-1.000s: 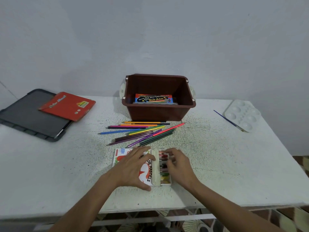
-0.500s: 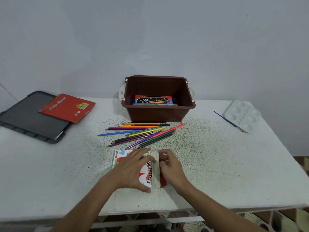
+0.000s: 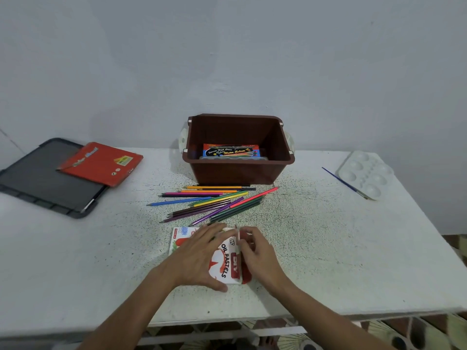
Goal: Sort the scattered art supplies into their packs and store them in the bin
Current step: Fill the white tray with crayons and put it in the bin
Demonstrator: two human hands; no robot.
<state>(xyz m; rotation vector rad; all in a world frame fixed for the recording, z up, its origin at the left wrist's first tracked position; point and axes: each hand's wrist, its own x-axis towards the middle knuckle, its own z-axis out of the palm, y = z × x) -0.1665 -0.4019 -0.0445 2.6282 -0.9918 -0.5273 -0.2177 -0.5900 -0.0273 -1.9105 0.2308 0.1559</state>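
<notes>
The oil pastels box (image 3: 227, 261), white with red print, lies near the table's front edge. My left hand (image 3: 194, 256) lies spread over its left part, thumb at the front edge. My right hand (image 3: 257, 253) is at the box's right end with its fingers curled on the end flap. Several coloured pencils (image 3: 214, 200) lie scattered behind the box. Behind them stands the brown bin (image 3: 238, 170) with a water colour pack (image 3: 231, 151) inside.
At the left, a red pencil pack (image 3: 101, 162) lies on a black tray (image 3: 38, 178). A white palette (image 3: 366, 178) and a blue paintbrush (image 3: 343, 183) lie at the right. The white table (image 3: 353, 248) ends just below my wrists.
The tray of pastels that showed at the box's right end has slid inside. My right hand moved left against the box end, and the flap is folding over.
</notes>
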